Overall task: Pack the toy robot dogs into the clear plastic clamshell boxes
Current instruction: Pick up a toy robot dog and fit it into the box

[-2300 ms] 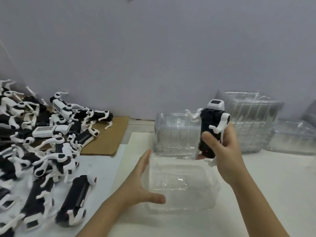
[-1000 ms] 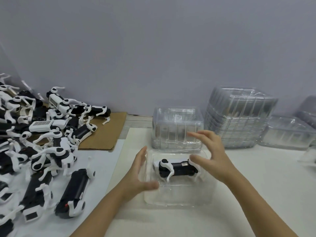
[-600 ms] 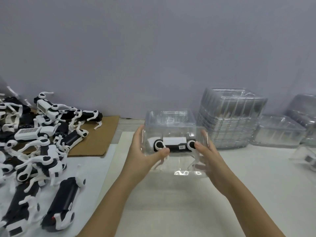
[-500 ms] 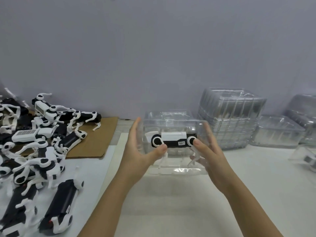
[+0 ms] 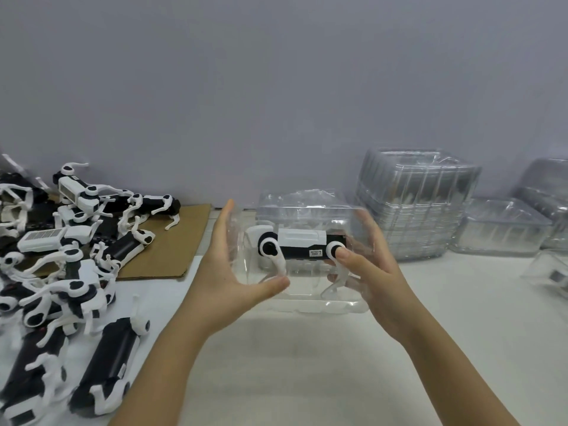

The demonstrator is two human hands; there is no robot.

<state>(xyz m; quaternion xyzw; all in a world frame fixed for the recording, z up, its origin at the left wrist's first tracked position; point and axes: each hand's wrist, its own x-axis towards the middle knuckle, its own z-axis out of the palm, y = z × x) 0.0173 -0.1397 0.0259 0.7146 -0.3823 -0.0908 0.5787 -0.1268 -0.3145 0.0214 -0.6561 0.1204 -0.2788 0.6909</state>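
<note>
Fingers (image 5: 226,219) of the left hand (image 5: 227,278) lie straight and flat against the left wall of the box (image 5: 307,292), with the thumb stretched under its front edge. The right hand (image 5: 378,278) grips the opposite end, thumb (image 5: 342,255) pressed on the front wall and fingers curled round behind.

The box appears to be held just off the table (image 5: 307,373), tipped so that one broad wall faces the camera. The toy dog (image 5: 299,247) lies lengthwise inside the box, its white panel and small label toward the viewer and its legs hanging toward the lower rim (glare hides whether it sits in any moulded recess).

Step in hand, as judged: settling the dog before the box is closed. To do it well:
- Press on the stiff corners and rims, not the thin walls, which look likely to buckle.
- See that all four legs lie within the rim, so none is pinched in the seam.
- Bring the halves together evenly from both ends.

Left of the box, a pile of toy dogs (image 5: 61,265) rests partly on cardboard (image 5: 175,244). Just behind the box is a second clear shell (image 5: 304,198); whether it is a lid or a separate box cannot be told. Behind and right of the box, a stack of boxes (image 5: 415,207) stands against the wall (image 5: 276,87).
</note>
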